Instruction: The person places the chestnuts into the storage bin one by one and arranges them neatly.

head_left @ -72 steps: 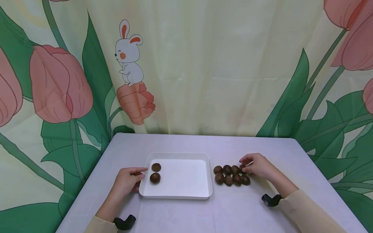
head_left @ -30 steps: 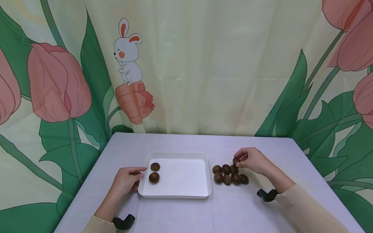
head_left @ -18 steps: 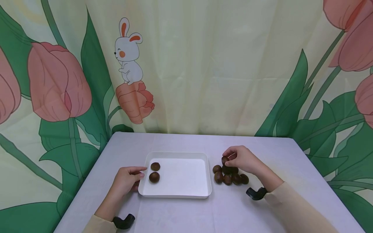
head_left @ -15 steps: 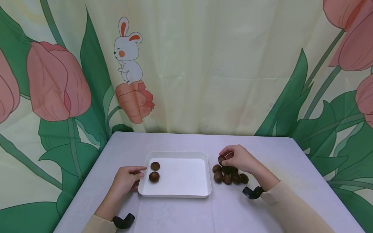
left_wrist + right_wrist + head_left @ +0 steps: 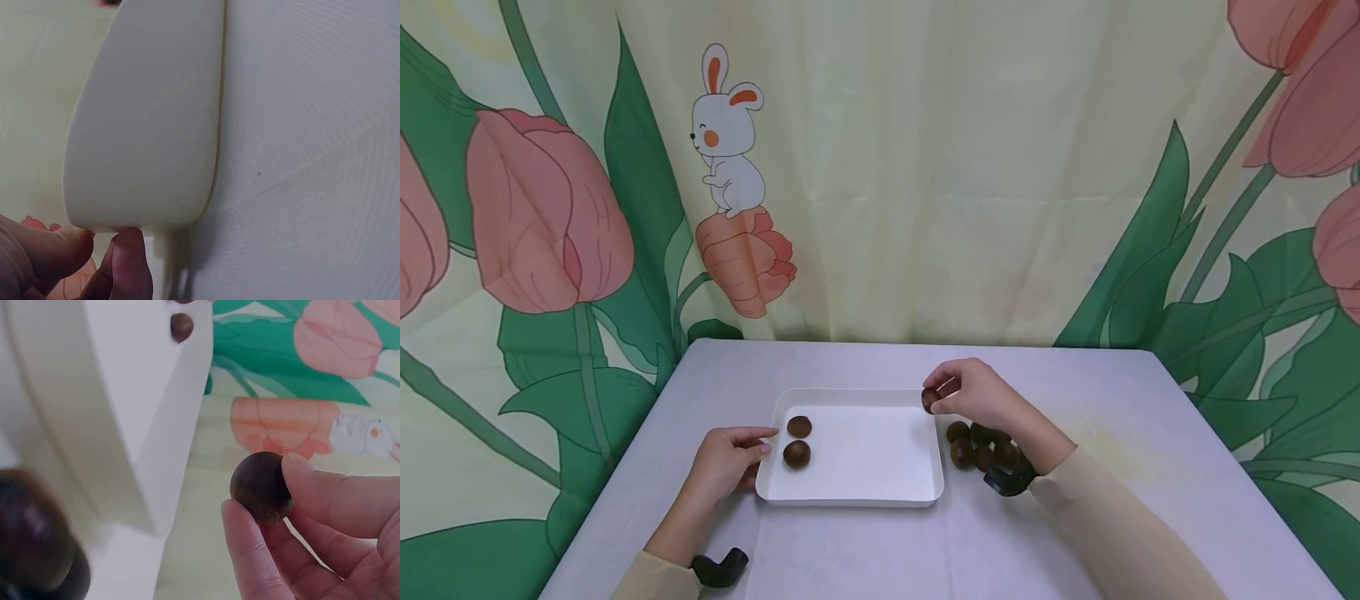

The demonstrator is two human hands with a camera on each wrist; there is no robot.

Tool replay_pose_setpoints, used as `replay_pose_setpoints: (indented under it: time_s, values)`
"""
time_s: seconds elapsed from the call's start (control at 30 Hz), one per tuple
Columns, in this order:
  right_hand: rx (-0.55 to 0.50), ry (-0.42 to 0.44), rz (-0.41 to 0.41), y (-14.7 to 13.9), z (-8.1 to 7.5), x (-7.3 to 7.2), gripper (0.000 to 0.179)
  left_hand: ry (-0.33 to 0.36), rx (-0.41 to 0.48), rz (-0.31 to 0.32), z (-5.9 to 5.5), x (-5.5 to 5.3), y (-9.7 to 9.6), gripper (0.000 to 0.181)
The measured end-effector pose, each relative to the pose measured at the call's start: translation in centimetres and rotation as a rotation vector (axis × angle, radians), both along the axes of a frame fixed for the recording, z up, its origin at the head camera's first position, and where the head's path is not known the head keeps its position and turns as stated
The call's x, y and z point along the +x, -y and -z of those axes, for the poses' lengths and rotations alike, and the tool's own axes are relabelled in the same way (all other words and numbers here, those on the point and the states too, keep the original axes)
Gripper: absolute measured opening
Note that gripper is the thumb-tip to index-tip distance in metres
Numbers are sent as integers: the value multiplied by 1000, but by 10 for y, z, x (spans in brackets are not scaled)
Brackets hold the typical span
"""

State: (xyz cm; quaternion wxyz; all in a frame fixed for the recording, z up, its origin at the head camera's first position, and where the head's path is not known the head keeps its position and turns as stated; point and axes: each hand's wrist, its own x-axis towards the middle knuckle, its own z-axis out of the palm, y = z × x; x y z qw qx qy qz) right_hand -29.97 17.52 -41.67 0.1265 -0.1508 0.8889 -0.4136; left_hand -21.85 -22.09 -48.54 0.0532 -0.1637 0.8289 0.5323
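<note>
My right hand [image 5: 973, 392] pinches one round brown chestnut [image 5: 259, 487] between thumb and fingers, close over the far right corner of the white tray [image 5: 865, 503]. Two more chestnuts lie in the tray's left part, a far one [image 5: 800, 427] and a near one [image 5: 797, 455]. My left hand [image 5: 726, 462] holds the tray's left edge, with thumb and index finger at the rim and other fingers low against the outer wall. In the left wrist view, fingertips [image 5: 130, 262] meet the end of the tray.
Several chestnuts [image 5: 962, 454] sit in a cluster on the white tablecloth [image 5: 865, 554] right of the tray, partly hidden by my right wrist and its black camera [image 5: 1009, 482]. A curtain [image 5: 910, 208] with printed tulips and a rabbit hangs behind the table.
My right hand took a chestnut from the far right end of the cluster, lifted it and carried it left to the tray's corner. My left hand has stayed at the tray.
</note>
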Motion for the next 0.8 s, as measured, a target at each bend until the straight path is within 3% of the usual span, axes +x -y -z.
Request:
replay_pose_setpoints:
  time_s: [0.27, 0.8]
  values:
    - [-26, -11, -61, 28, -7, 0, 25, 6, -8, -5, 1, -1, 0, 32]
    - [-42, 24, -141, 76, -5, 0, 26, 7, -6, 7, 0, -1, 1, 32]
